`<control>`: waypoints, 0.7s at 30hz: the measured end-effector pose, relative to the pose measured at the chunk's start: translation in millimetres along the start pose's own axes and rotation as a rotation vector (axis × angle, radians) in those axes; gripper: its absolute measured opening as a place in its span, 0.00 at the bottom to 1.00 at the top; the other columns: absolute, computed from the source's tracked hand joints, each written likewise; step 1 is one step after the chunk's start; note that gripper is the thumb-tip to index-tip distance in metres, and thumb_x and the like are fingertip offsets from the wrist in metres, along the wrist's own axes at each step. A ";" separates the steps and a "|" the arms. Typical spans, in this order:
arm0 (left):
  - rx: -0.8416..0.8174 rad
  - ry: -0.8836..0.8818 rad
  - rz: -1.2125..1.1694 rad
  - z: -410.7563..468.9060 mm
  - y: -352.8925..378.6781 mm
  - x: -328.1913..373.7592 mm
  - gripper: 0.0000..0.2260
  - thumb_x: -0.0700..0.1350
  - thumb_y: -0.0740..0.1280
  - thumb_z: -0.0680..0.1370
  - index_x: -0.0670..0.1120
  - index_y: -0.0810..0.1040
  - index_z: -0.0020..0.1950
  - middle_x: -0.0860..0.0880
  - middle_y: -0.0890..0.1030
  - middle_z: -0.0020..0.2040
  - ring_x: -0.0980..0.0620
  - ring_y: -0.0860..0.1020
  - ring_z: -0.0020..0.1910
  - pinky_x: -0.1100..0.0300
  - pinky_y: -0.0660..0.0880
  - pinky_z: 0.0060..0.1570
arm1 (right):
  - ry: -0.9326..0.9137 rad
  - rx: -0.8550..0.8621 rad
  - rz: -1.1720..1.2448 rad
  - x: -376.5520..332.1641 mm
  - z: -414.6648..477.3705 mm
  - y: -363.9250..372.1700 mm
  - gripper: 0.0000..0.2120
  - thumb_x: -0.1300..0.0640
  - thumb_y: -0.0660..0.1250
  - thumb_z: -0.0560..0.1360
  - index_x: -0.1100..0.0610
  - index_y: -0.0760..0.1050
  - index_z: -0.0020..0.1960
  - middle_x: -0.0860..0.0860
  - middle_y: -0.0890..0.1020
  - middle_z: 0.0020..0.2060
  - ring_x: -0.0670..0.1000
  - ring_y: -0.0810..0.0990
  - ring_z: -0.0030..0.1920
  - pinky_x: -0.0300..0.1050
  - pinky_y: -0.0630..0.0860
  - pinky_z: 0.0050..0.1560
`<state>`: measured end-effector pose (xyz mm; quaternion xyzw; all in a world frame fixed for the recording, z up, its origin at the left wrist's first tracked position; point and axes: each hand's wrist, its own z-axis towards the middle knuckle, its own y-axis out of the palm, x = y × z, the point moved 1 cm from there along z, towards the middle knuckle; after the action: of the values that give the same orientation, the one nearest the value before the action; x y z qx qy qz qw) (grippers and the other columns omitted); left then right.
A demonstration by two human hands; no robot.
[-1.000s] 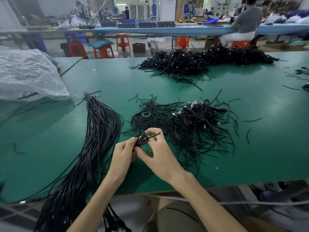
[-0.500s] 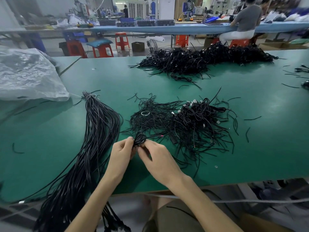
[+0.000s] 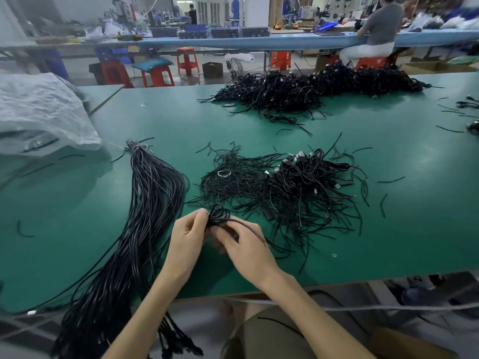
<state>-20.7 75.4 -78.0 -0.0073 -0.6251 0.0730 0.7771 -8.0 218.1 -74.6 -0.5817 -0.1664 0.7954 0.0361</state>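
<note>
A plastic bag (image 3: 44,112) lies at the desk (image 3: 414,229)'s left edge; beside it a long cable bundle (image 3: 145,216) hangs over the near edge. Close to that edge the left hand (image 3: 186,239) pinches a small coiled cable (image 3: 219,216) in curled fingers, and the right hand (image 3: 246,250)'s curled fingers grip its loose tail. A pile of short cables (image 3: 285,193) lies just beyond.

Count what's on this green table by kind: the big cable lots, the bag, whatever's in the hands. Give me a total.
Long tied bundle of black cables: 1
Loose heaps of black cables: 2, near heap and far heap
Small coiled black cable, held by left hand and right hand: 1
Crumpled clear plastic bag: 1
Total: 5, stray scraps left out
</note>
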 end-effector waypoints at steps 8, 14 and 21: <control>-0.071 -0.118 -0.113 1.3 1.9 -1.6 0.25 0.45 0.55 0.87 0.50 0.74 0.31 0.48 0.74 0.28 0.50 0.73 0.25 0.60 0.72 0.25 | 0.087 0.128 0.254 -3.3 -1.8 16.5 0.11 0.55 0.66 0.82 0.58 0.79 0.43 0.53 0.81 0.32 0.50 0.77 0.29 0.46 0.76 0.33; -0.020 -0.187 -0.194 1.6 2.3 -1.0 0.25 0.46 0.56 0.87 0.52 0.76 0.30 0.52 0.76 0.29 0.57 0.76 0.29 0.65 0.74 0.29 | 0.014 0.187 0.027 -5.0 4.1 24.4 0.12 0.53 0.64 0.82 0.55 0.77 0.41 0.46 0.79 0.31 0.47 0.76 0.33 0.42 0.73 0.35; -0.080 -0.005 0.097 4.4 1.4 1.9 0.12 0.45 0.59 0.86 0.48 0.75 0.45 0.49 0.74 0.28 0.50 0.71 0.24 0.57 0.69 0.23 | -0.021 0.122 -0.291 2.7 5.1 -3.2 0.12 0.53 0.63 0.82 0.50 0.73 0.39 0.43 0.75 0.30 0.46 0.74 0.33 0.37 0.67 0.33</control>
<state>-24.8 76.6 -75.4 -0.0684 -0.6286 0.0854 0.7700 -14.1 220.6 -74.7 -0.5400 -0.2006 0.7963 0.1844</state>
